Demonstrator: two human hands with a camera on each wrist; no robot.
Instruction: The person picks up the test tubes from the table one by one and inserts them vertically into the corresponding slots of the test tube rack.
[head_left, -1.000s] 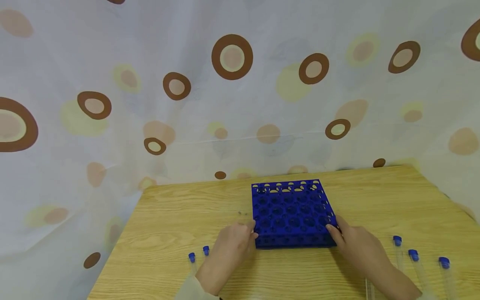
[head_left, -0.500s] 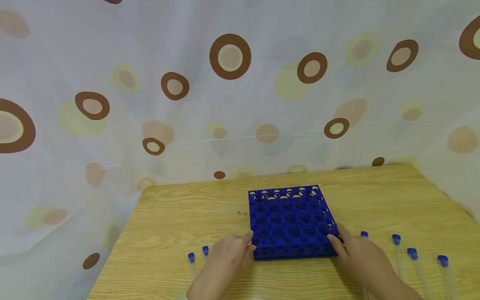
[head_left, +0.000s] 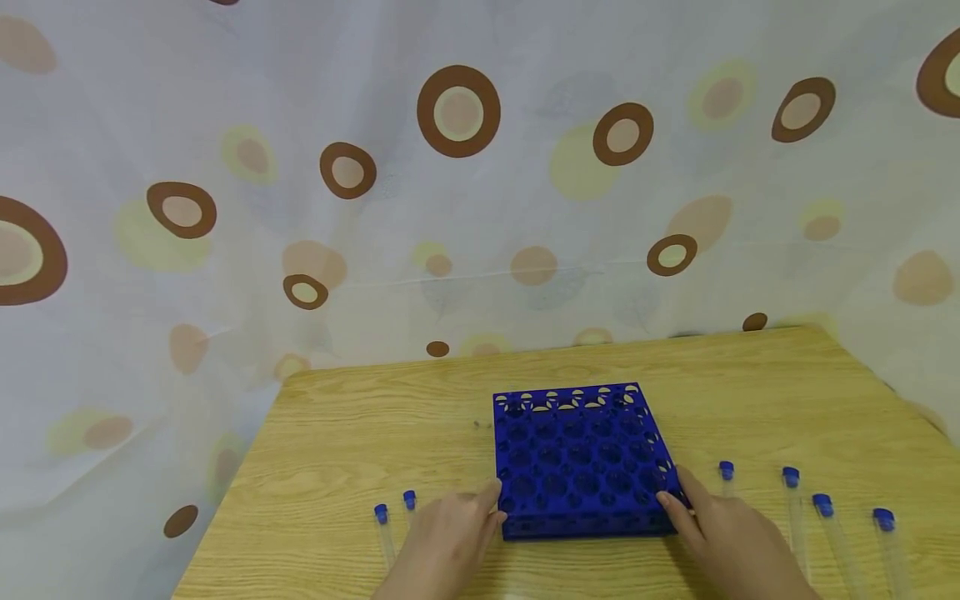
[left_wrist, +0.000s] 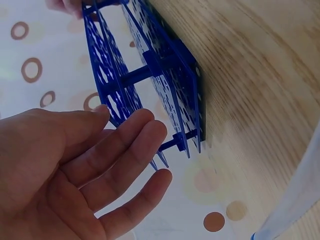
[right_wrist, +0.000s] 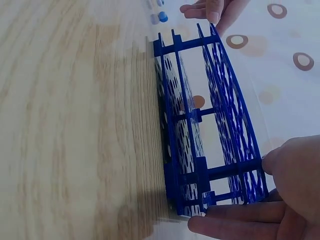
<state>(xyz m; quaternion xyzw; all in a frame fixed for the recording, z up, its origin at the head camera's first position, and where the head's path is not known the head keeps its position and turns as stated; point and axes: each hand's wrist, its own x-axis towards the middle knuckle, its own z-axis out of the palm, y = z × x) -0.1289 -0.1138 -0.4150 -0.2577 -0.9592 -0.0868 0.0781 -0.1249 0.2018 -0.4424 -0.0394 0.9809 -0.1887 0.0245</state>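
Observation:
A blue test tube rack (head_left: pixel 577 467) with round holes stands on the wooden table between both hands. At its near left corner my left hand (head_left: pixel 453 529) pinches the rack with thumb and index finger. In the left wrist view, the other fingers of that left hand (left_wrist: pixel 95 170) are spread beside the rack's end. My right hand (head_left: pixel 731 533) grips the near right corner. Its thumb presses the upper plate, and the right wrist view shows fingers of the right hand (right_wrist: pixel 295 180) around the rack's end. No tubes show in the rack's holes.
Two capped tubes lie left of my left hand, one with a blue cap (head_left: pixel 381 513). Several more lie at the right, among them a tube (head_left: pixel 840 546) near my right forearm. A spotted curtain (head_left: pixel 480 208) hangs behind the wooden table (head_left: pixel 337 433).
Both hands have drawn the rack toward the table's near side, with a slight shift left. The capped tube beside the right hand has come into view.

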